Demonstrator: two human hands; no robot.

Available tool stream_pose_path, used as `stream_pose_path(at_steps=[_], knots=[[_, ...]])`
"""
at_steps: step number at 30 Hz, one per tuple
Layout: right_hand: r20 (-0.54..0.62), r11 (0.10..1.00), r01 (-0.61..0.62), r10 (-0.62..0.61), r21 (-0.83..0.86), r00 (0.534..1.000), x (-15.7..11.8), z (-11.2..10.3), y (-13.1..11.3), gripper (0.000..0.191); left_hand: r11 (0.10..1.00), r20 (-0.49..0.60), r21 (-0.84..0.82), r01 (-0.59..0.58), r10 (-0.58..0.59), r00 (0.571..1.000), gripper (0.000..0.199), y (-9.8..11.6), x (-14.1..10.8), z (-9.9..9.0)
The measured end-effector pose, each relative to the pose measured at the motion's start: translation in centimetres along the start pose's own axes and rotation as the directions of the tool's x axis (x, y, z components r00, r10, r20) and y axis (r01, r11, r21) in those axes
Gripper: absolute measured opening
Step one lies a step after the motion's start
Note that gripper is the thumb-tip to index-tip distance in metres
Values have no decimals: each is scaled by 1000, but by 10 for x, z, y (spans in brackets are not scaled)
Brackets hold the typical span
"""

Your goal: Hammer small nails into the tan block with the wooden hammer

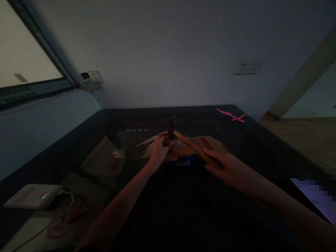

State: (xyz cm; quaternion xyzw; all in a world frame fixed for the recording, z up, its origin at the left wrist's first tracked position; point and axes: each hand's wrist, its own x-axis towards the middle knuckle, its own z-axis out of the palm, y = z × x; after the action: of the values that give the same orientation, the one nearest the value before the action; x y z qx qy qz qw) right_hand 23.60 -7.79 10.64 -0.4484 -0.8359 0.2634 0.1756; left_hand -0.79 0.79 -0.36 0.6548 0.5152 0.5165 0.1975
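Note:
A hammer with a wooden handle is gripped in my right hand, its dark metal head raised at the far end of the handle. Just beside and under that head, my left hand has its fingers drawn together in a pinch. What they hold, if anything, is too small and dark to make out. Around the fingertips lies a brown piece that looks like cardboard, with a red patch on it. Below its near edge shows a blue item with a white label.
A dark table stands against a wall. On it are a pink ribbon at the back right, a white power bank with a cable at the left, and a lit screen at the right. Wall sockets are behind.

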Motion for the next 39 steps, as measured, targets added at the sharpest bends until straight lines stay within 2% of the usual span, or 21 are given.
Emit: stream_pose_path(at_steps=[3,7,11,21,26,30,34,39], knots=[[-20,1000,2,-2,-10,1000,0,1,2,43,999,8,40,-6,6,1000,3,-2,2,-2],[-23,1000,2,-2,14,1000,1,2,5,39,983,51,180,-41,32,998,6,1,4,-5],[-24,1000,-18,18,6,1000,0,1,3,41,972,78,230,-56,38,996,6,7,4,-7],[-34,999,26,-28,-34,999,1,-1,3,47,970,85,234,-72,54,995,4,4,4,-6],[-39,999,-19,18,-27,999,2,1,5,52,969,84,237,-73,54,995,4,5,4,-5],[-18,1000,-11,11,6,1000,1,0,4,50,971,73,231,-57,41,996,3,4,4,-4],[-45,1000,12,-12,2,999,1,2,5,48,976,76,214,-41,25,997,4,4,3,-4],[8,1000,1,-1,-11,1000,3,3,5,49,967,106,246,-61,35,994,4,5,3,-5]])
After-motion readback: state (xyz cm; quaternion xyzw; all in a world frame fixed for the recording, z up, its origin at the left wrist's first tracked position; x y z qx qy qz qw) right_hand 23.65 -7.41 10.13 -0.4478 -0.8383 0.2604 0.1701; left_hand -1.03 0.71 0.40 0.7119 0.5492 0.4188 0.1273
